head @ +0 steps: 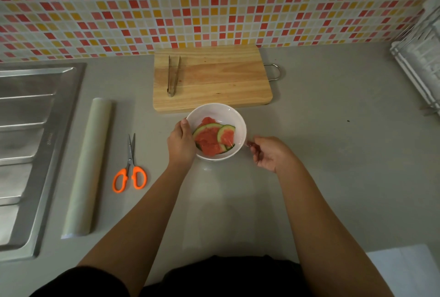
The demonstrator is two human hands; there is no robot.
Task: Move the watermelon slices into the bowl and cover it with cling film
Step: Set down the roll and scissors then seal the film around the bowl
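Observation:
A white bowl stands on the grey counter in front of the cutting board. Several watermelon slices with green rind lie inside it, under a shiny sheet of cling film stretched over the top. My left hand presses against the bowl's left side, thumb on the rim. My right hand sits just right of the bowl, fingers pinched on the film's edge.
A wooden cutting board with metal tongs lies behind the bowl. A cling film roll and orange-handled scissors lie to the left, beside a steel sink. A white rack stands at the far right.

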